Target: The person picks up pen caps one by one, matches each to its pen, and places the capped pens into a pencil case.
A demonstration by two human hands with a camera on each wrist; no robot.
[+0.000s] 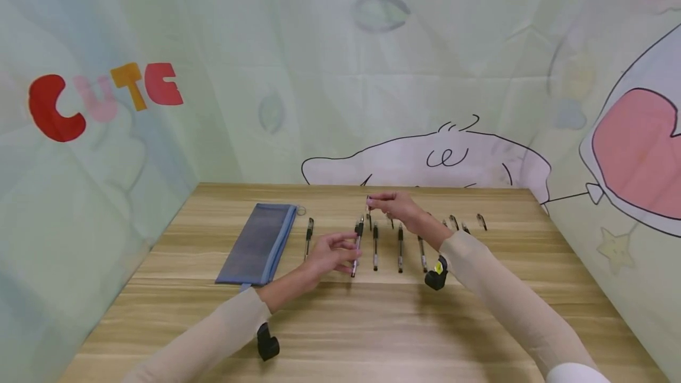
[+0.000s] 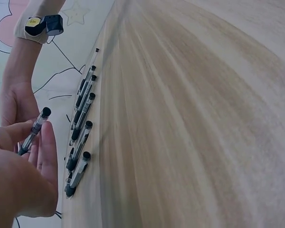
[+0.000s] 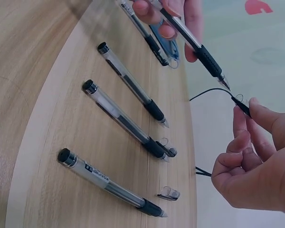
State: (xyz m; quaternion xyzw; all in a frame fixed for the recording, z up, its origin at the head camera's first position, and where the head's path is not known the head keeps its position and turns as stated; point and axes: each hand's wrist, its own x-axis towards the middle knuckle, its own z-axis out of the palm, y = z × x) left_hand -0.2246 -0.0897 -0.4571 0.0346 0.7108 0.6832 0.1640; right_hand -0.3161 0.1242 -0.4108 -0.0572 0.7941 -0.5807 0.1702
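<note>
My left hand (image 1: 328,256) holds a clear gel pen (image 3: 198,49) with a black grip, its bare tip pointing up and away above the table. My right hand (image 1: 399,207) pinches a small clear pen cap with a black clip (image 3: 241,106) between thumb and fingertips. In the right wrist view, the pen's tip is close to the cap, with a small gap between them. Beneath the hands, several uncapped pens (image 3: 118,115) lie side by side on the wooden table (image 1: 340,324). Loose caps (image 3: 169,193) lie beyond their tips.
A blue mesh zip pouch (image 1: 246,247) lies at the left, with a capped pen (image 1: 309,234) beside it. More loose caps (image 1: 481,221) are at the table's back right. A printed curtain (image 1: 340,75) hangs behind the back edge and along both sides.
</note>
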